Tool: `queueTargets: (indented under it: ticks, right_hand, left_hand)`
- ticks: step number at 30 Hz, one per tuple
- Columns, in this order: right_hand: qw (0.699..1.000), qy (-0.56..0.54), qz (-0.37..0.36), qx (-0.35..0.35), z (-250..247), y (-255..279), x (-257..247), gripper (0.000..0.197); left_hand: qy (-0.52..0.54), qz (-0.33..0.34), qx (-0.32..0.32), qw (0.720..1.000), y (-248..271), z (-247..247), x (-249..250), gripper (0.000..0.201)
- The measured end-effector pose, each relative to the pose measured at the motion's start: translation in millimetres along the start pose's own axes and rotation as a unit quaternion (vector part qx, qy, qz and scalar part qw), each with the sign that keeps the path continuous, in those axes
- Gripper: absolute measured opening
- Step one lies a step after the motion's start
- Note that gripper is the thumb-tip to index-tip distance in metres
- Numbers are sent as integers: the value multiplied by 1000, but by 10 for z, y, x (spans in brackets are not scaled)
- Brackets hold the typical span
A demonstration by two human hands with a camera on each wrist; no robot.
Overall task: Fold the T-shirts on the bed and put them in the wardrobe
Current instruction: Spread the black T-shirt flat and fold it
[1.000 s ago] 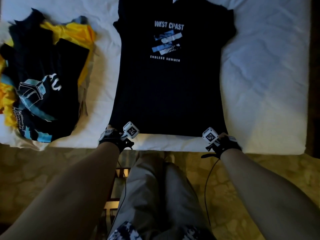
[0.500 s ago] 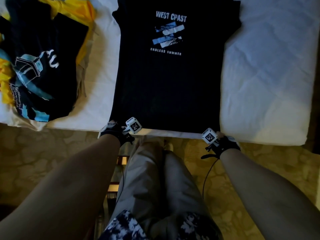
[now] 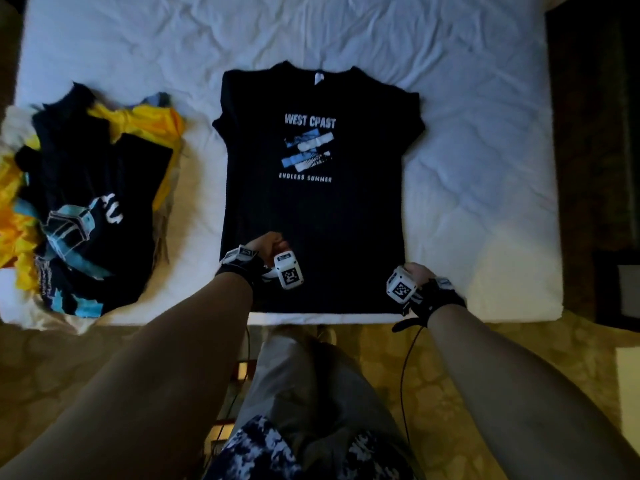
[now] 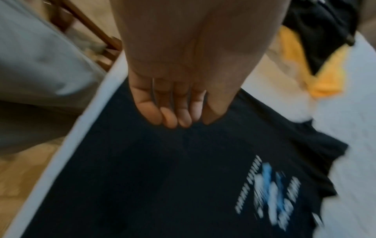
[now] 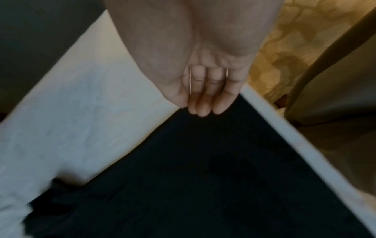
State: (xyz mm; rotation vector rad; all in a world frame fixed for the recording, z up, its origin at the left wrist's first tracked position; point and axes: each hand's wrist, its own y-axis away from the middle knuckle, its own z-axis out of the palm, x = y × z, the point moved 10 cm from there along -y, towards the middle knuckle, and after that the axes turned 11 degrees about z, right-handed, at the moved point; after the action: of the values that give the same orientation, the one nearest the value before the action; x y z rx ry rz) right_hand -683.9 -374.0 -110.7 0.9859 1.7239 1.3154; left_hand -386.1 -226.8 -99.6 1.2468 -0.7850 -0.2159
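arms bare | black wrist straps (image 3: 437, 299) — white marker cubes (image 3: 288, 274) | grey trousers (image 3: 311, 386) — black cables (image 3: 405, 375)

Dim room, patterned tan carpet (image 3: 519, 358), dark furniture (image 3: 595, 133)
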Motion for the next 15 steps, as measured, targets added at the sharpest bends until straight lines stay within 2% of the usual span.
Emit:
queueTargets:
  ticks: [2, 5, 8, 13, 15]
  right_hand:
    - [998, -64, -1, -16, -16, 123, -314, 36]
    - [997, -75, -4, -21, -44, 195, -747, 38]
    - [994, -111, -1, -21, -148, 180, -1139, 29]
    - [989, -148, -24, 2, -300, -15, -1766, 11]
    - [987, -159, -31, -5, -323, -81, -2028, 12]
  left_hand:
    - [-11, 27, -31, 999, -81, 256, 364, 61]
    - [18, 42, -29, 999, -232, 601, 819, 45]
    - [-31, 63, -15, 997, -361, 901, 1208, 34]
    - [-80, 114, -42, 989, -714, 1464, 1727, 27]
    - [-77, 118, -76, 987, -872, 1712, 1838, 27]
